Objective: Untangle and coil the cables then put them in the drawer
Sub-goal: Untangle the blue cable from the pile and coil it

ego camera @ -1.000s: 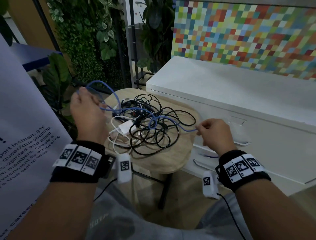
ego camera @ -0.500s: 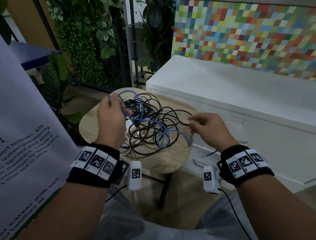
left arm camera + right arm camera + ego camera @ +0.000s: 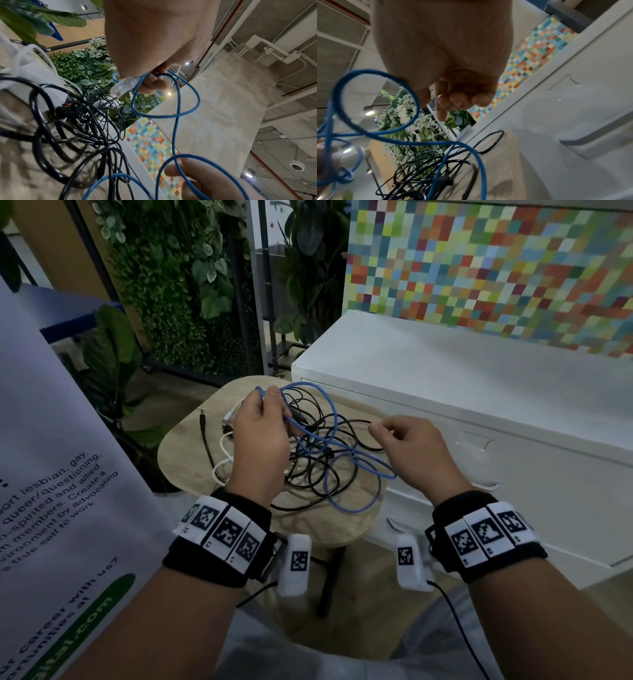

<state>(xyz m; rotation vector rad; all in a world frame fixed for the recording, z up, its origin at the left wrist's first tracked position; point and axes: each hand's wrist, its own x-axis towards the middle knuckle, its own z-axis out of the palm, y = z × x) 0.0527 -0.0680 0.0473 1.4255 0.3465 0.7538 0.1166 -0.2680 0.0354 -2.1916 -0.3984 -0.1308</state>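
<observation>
A small wooden bench (image 3: 346,529) carries tangled black cables (image 3: 308,470), beside a white drawer cabinet (image 3: 479,392). Plant wall (image 3: 178,285) behind. Left hand (image 3: 260,440) fingers pinch the blue cable (image 3: 356,501); right hand (image 3: 418,453) fingers curl over it.

Stool top (image 3: 191,460): pale matt wood grain. On it, blue cable (image 3: 352,470) has a smooth plastic jacket (clear plastic plug (image 3: 124,85)); beside it, cabinet (image 3: 479,412) is smooth matt white.

Dim, soft indoor light; wrist views fisheye-warped, perhaps motion-blurred at near edges.

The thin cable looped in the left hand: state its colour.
Blue; the thin cable pinched by the left hand shows best in the left wrist view.
</observation>
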